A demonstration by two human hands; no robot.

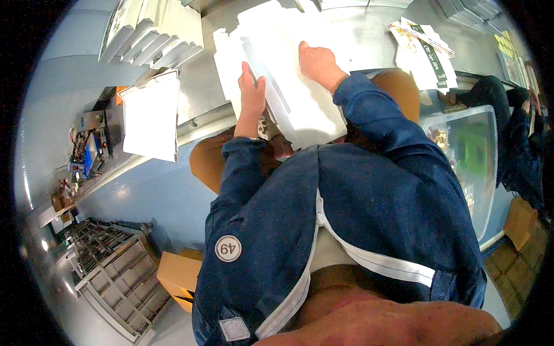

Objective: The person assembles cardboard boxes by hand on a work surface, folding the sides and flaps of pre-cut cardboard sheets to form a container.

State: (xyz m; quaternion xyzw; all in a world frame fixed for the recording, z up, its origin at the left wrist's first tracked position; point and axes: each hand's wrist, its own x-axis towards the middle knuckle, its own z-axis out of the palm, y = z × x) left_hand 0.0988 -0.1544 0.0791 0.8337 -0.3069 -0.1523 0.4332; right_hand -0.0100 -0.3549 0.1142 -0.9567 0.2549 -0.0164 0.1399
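A large white card sheet with a pale grey strip along its left part lies tilted before me, its near end over my lap. More white sheets lie loosely under and beyond it on the metal table. My left hand is at the sheet's left edge, fingers stretched and thumb apart. On the sheet's right side rests my right hand, its fingers curled in against the white surface. Whether those fingers pinch any part of the sheet is hidden.
White stacks stand at the far left, with a white flat pile nearer. Printed cards lie on the table at right. A clear plastic bin stands right of me, near another person. Cardboard boxes and a metal rack are lower left.
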